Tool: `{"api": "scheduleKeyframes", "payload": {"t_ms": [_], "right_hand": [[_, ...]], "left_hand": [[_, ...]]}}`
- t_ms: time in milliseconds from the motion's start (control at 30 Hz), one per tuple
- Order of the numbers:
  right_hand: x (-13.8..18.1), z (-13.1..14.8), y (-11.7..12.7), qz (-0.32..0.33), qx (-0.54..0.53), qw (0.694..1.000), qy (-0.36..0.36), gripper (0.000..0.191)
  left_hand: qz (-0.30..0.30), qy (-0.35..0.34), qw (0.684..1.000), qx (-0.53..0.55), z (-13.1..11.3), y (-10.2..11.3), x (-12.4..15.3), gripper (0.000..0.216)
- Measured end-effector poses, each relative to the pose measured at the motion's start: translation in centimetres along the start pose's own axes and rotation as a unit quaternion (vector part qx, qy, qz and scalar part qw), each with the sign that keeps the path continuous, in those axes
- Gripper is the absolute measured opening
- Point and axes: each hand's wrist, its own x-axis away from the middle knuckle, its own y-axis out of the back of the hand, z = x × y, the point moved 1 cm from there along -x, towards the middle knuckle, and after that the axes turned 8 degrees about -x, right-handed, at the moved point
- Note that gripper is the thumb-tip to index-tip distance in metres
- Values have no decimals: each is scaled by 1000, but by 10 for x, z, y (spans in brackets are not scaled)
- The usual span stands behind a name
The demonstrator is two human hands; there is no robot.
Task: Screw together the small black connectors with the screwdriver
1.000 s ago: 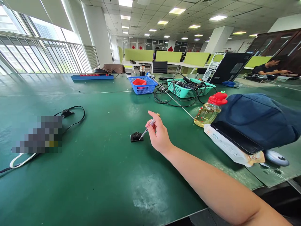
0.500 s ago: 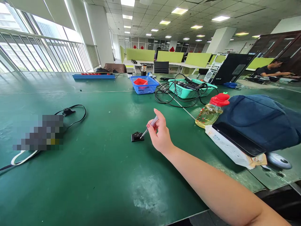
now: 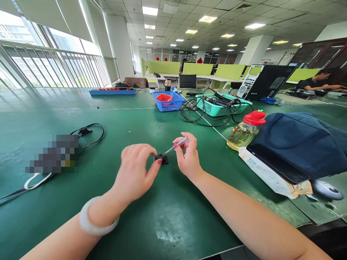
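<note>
Black part (image 3: pixel 162 159) | L hand (image 3: pixel 135 170) fingers pinch it | R hand (image 3: pixel 189 159) fingers grip screwdriver (image 3: pixel 176 145) | box (image 3: pixel 260 170) print unreadable

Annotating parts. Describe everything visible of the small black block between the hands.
The small black block is squarish, low, plastic-looking, with a rounded bump on top; finer detail is too small to tell. It lies flat on the green table mat. The left hand touches its near-left edge with the thumb; the slim screwdriver in the right hand meets its top.
</note>
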Motion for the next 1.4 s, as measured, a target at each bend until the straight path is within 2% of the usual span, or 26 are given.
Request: {"api": "scheduleKeyframes", "payload": {"t_ms": [133,200,300,433,1033,1233,1400], "right_hand": [[2,-7,-1,13,3,1000,-3,37],[3,-10,-1,16,5,1000,-9,37],[3,-14,-1,19,7,1000,-20,37],[2,-14,-2,34,6,999,-36,36],[0,-16,3,50,-18,997,-56,34],[-9,-13,10,66,-27,995,-75,24],[-12,-17,14,43,-30,990,-127,38]], "left_hand": [[137,47,989,-14,4,-41,-8,53],[167,79,983,-6,9,-60,-10,55],[178,99,979,11,17,-73,-11,40],[180,90,979,22,23,-75,-10,29],[164,83,982,42,28,-80,-6,31],[171,88,980,45,28,-80,-6,31],[178,89,979,45,27,-79,-7,30]]}}
